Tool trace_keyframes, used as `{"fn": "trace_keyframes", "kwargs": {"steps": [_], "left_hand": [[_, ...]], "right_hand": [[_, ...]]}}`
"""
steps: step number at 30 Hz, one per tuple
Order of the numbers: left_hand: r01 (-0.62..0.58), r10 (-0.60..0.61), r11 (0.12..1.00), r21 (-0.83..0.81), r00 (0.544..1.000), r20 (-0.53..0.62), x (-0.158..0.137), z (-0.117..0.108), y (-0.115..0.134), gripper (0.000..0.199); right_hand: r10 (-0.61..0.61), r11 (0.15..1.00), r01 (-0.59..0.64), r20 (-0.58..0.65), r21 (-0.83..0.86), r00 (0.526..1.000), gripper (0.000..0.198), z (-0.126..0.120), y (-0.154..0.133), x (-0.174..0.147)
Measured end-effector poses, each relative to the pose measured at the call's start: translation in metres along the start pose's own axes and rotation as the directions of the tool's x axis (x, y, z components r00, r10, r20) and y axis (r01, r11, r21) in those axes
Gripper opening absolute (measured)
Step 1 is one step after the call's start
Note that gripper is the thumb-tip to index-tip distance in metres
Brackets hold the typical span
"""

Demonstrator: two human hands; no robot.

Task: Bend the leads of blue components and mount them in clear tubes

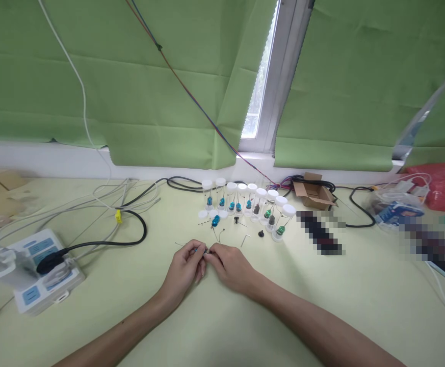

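Note:
My left hand is closed in a pinch, with a bit of a small blue part showing at its fingertips. A thin metal rod juts out just beyond that hand. Fingertip to fingertip with it, my right hand is pinched too; what its fingers hold is hidden. Just past the hands lie blue round pieces, two thin dark-tipped wires, an L-shaped hex key and small black parts.
Behind them stand several clear white-capped jars with blue, grey and green pieces inside. A power strip with plugs and cables is at left. An open cardboard box, a plastic bag and pixelated dark objects lie right.

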State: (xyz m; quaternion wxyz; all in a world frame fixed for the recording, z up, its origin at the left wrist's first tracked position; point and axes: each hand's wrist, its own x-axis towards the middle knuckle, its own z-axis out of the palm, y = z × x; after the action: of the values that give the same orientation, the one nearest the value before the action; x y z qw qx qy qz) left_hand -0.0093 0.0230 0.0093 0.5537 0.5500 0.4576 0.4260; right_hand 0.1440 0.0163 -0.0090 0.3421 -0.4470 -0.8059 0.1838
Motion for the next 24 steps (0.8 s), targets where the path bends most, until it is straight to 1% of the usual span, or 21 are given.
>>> {"fn": "trace_keyframes", "kwargs": {"steps": [3,7,10,17,20,24], "left_hand": [[0.016,-0.016,1.0,-0.006,1.0,0.002,0.0005,-0.0002,0.0001,0.033],[0.011,-0.011,1.0,-0.008,1.0,-0.002,0.0012,-0.0004,-0.0004,0.032],[0.012,-0.012,1.0,-0.004,1.0,0.002,0.0009,-0.0001,0.0,0.032],[0.008,-0.008,1.0,0.005,1.0,0.002,-0.0001,-0.0003,0.0002,0.031],[0.009,-0.009,1.0,0.003,1.0,0.005,0.0002,-0.0008,-0.0012,0.031],[0.012,-0.012,1.0,0.005,1.0,0.009,0.0003,-0.0006,-0.0017,0.031]], "right_hand": [[0.004,1.0,-0.004,-0.001,0.011,1.0,0.019,-0.0009,-0.001,0.0003],[0.031,0.997,-0.031,0.008,0.077,1.0,0.01,-0.0021,-0.0019,-0.0012],[0.038,0.994,-0.039,0.009,0.097,0.999,0.017,-0.0019,-0.0013,-0.0022],[0.028,0.995,-0.029,0.009,0.091,1.0,0.014,0.0002,0.0008,-0.0021],[0.021,0.998,-0.022,0.015,0.059,1.0,0.006,-0.0003,0.0001,-0.0013],[0.0,1.0,0.0,0.006,0.001,1.0,0.018,-0.0012,-0.0011,0.0]]}}
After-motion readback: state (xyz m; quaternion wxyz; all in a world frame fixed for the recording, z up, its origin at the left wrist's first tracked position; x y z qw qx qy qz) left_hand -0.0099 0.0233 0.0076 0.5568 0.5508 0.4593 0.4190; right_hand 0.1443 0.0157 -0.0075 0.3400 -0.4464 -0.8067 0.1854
